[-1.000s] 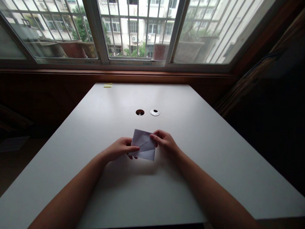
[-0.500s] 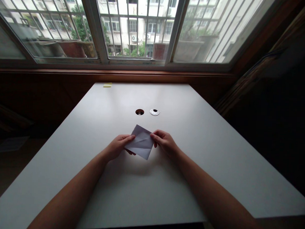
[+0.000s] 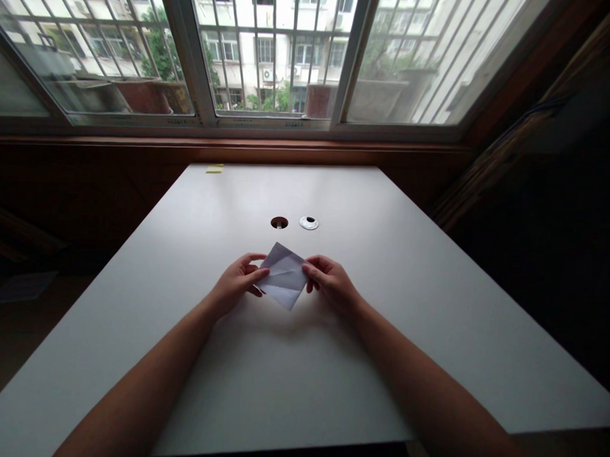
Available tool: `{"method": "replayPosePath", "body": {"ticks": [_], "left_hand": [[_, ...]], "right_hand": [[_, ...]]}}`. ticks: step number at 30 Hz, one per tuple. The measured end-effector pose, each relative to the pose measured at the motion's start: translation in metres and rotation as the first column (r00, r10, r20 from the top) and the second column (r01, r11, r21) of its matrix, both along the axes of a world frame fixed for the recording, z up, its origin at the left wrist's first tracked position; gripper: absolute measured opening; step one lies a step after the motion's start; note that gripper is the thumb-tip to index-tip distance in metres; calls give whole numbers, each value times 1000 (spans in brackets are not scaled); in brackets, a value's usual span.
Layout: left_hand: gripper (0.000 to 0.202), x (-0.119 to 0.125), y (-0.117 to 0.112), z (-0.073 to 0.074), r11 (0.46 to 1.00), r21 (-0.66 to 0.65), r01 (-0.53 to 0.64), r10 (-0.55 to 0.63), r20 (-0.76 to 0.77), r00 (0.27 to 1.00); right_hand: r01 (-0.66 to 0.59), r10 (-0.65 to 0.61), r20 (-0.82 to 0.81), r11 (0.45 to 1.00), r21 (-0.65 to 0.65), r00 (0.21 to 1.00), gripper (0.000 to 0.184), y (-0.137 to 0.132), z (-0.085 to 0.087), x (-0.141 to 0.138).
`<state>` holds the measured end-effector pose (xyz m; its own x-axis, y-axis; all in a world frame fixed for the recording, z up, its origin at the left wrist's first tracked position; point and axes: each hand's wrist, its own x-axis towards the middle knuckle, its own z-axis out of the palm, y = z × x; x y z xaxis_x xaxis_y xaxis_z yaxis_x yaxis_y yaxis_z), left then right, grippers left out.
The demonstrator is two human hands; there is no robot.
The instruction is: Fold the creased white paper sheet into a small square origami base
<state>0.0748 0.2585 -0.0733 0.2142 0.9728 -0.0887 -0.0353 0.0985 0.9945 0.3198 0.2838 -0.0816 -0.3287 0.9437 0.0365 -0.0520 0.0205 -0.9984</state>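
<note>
A small folded white paper [image 3: 284,276] with creases is held just above the white table [image 3: 382,311], turned like a diamond with one corner pointing toward me. My left hand [image 3: 238,281] pinches its left corner with thumb and fingers. My right hand [image 3: 330,283] pinches its right corner in the same way. Both forearms reach in from the near edge of the table.
A round cable hole [image 3: 279,222] and a white round cap [image 3: 308,222] lie in the table beyond the paper. A small yellow note [image 3: 214,168] sits at the far left corner. A wooden sill and barred windows stand behind; dark furniture is on the right.
The paper has been rotated between both hands from a roughly level rectangle to a diamond pose, and it has moved slightly away from me. Both hands kept hold of it.
</note>
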Motion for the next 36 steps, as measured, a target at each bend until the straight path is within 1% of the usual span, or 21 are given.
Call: {"method": "replayPosePath", "body": {"ticks": [3, 6, 8, 10, 13, 15, 17, 19, 21, 24, 26, 31, 36], "left_hand": [[56, 0, 1, 0, 996, 51, -78, 78, -3, 997], [55, -1, 3, 0, 989, 77, -124, 126, -13, 992], [55, -2, 5, -1, 987, 87, -136, 138, -17, 990], [54, -3, 6, -3, 986, 98, -134, 136, -18, 991], [51, -3, 6, -4, 986, 112, -125, 127, -13, 992], [51, -3, 6, -4, 986, 113, -121, 123, -8, 992], [52, -3, 5, -3, 988, 105, -113, 114, -8, 993], [53, -2, 4, -3, 991, 91, -97, 98, -10, 995], [55, -1, 3, -3, 995, 76, -70, 71, -14, 997], [56, 1, 2, -3, 998, 63, -30, 31, -22, 999], [57, 1, 2, -2, 998, 61, -23, 24, -23, 999], [54, 1, 2, -1, 994, 92, -51, 53, -16, 998], [49, 1, 2, 0, 990, 109, -84, 85, -4, 996]], "right_hand": [[-44, 45, -17, 999, 7, 999, 42, -1, 1, 1], [-89, 90, -22, 996, 32, 996, 50, -2, 2, 3], [-89, 90, -19, 995, 55, 996, 48, -2, 1, 4], [-73, 74, -1, 993, 98, 997, 43, -2, -1, 5], [-22, 9, 55, 973, 230, 998, 37, -3, -2, 4], [-3, -48, 129, 930, 368, 990, 35, -4, -1, 4], [-27, -91, 204, 858, 513, 975, 34, -6, 0, 4], [-79, -100, 252, 786, 613, 962, 34, -6, 2, 4], [-116, -96, 274, 737, 666, 957, 31, -5, 2, 4], [-133, -109, 292, 705, 697, 950, 26, -5, 3, 5], [-135, -108, 293, 704, 697, 950, 25, -7, 4, 5], [-158, -15, 251, 743, 651, 968, 25, -13, 10, 4], [-158, 3, 236, 753, 639, 972, 23, -16, 13, 3]]}}
